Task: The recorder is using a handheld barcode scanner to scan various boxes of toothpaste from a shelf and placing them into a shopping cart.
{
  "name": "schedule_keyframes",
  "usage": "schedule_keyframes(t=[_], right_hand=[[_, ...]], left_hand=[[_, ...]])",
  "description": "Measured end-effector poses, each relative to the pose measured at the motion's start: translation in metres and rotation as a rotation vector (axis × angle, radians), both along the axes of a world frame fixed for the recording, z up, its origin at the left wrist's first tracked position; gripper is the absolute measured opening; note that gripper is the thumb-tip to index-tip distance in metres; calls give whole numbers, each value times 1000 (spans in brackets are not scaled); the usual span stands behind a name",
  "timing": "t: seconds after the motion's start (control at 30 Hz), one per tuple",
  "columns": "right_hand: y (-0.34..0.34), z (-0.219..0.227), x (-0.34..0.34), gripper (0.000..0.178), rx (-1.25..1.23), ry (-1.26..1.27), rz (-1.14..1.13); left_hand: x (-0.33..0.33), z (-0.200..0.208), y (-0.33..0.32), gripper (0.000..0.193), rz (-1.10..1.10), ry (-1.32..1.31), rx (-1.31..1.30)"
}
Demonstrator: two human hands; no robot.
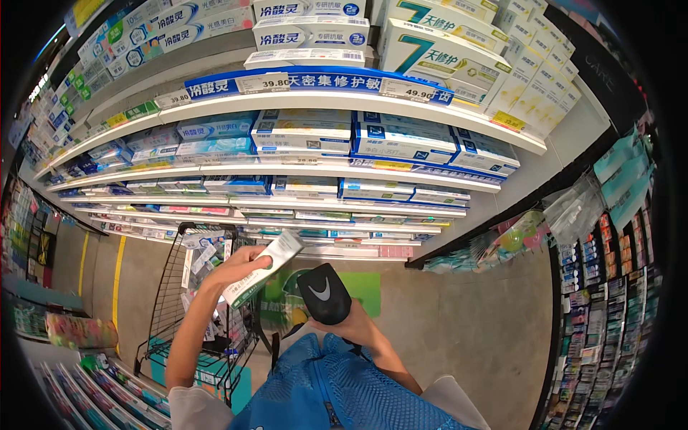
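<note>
My left hand (244, 266) is closed around a slim white-and-green toothpaste box (284, 249), thumb on its broad side, and holds it tilted over the edge of a black wire shopping cart (159, 315). To the right of it, close to my body, my right hand (352, 328) grips a black object with rounded corners and a pale curved mark (324, 292). What kind of object this is, I cannot tell. My right fingers are mostly hidden beneath it. Both hands are apart from the shelves.
White shelves (322, 170) packed with toothpaste boxes (301, 132) rise in front of me. Several loose packages (204, 256) lie in the cart. A green floor panel (362, 292) lies near my feet. Hanging goods (588, 208) and another stocked rack (602, 315) stand to the right.
</note>
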State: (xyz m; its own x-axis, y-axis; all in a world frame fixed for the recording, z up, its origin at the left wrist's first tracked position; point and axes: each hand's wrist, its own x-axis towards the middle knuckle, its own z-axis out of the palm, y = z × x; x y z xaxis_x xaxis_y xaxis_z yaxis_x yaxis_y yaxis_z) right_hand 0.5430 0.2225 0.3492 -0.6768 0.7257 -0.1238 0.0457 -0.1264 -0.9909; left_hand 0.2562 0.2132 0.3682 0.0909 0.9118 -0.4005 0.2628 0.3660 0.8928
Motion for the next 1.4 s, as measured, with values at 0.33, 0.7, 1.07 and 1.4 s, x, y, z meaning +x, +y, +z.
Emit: schedule_keyframes(t=[0.33,0.7,1.07,1.4], right_hand=[[-1,7,9,44,-10,43,64],[2,1,10,42,-59,59,40],[13,2,4,39,-67,-11,29],[24,7,2,38,-82,18,-24]], left_hand=[[25,-19,-13,63,424,-996,-230],[32,-20,-9,55,637,-871,-57],[29,-22,0,38,524,42,416],[30,-8,-3,70,229,1002,1017]])
